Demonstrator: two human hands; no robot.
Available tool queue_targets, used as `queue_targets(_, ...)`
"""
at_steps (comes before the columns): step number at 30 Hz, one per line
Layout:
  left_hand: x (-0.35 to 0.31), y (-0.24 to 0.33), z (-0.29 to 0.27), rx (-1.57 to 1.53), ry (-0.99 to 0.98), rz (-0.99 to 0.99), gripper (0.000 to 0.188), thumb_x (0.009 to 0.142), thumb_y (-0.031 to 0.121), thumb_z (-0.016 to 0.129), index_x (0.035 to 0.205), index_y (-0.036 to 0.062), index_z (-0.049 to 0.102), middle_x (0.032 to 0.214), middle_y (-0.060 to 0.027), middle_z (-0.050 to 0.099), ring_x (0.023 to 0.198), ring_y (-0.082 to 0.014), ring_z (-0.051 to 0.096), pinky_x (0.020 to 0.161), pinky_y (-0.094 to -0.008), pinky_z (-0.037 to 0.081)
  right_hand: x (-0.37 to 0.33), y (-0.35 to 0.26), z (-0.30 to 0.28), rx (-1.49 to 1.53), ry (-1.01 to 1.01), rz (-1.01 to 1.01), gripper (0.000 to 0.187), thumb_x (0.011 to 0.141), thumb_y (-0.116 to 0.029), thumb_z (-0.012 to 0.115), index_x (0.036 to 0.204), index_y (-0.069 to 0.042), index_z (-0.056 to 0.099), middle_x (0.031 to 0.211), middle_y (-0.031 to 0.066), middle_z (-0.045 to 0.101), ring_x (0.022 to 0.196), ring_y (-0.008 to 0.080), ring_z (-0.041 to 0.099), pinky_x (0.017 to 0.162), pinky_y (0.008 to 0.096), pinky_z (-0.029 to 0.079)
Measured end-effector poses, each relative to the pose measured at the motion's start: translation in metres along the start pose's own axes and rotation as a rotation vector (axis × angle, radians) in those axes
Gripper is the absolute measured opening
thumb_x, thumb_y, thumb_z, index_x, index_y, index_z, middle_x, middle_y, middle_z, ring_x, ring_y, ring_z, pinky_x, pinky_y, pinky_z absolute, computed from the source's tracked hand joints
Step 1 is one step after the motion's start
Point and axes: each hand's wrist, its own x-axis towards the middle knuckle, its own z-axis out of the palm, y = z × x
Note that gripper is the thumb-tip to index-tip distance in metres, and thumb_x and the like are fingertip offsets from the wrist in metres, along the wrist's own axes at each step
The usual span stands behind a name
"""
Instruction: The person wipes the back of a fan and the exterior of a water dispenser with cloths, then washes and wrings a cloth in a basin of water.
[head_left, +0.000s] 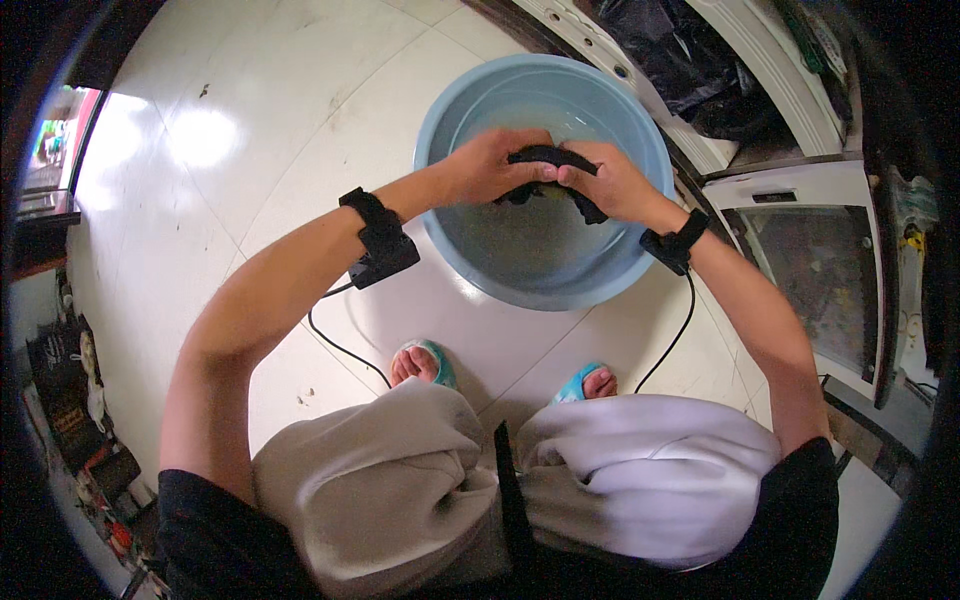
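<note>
A bunched black cloth (553,156) hangs between my two hands, over a round blue plastic basin (455,255) on the floor. Cloudy water (540,240) covers the basin's bottom. My left hand (497,165) is closed on the cloth's left part, thumb on top. My right hand (617,182) grips its right part, and the two thumbs nearly meet in the middle. Loose folds dangle below both hands toward the water. What kind of cloth item it is, I cannot tell. Some fingers are hidden behind the cloth.
Black devices on straps sit on my left wrist (380,240) and right wrist (677,242), with cables running down. White cabinets (810,270) stand close on the right, one holding black plastic bags (690,65). Pale tiles (290,130) make up the floor. My feet in blue slippers (440,362) are near the basin.
</note>
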Motion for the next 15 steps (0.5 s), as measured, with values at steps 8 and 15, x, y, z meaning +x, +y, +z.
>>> queue_targets(8,0.005,-0.003,0.013,-0.082,0.088,0.016,0.042,0.097,0.039,0.05,0.118,0.0021,0.054,0.106,-0.0095,0.062,0.1,-0.0161,0.054,0.09,-0.0295,0.043,-0.002,0.014,0.008,0.167,0.075,-0.024,0.048,0.094,-0.044,0.051,0.096,0.002,0.062,0.081,0.0094,0.064,0.077,0.0144,0.056,0.072,0.0314,0.045)
queue_targets(15,0.017,-0.018,0.025,-0.424,0.202,-0.048,0.046,0.098,0.037,0.046,0.123,-0.0014,0.054,0.108,-0.0096,0.063,0.1,-0.0157,0.055,0.09,-0.0301,0.043,0.008,0.011,0.013,0.312,0.163,0.06,0.056,0.098,-0.045,0.04,0.091,0.006,0.062,0.079,0.007,0.064,0.074,0.0121,0.054,0.07,0.0295,0.044)
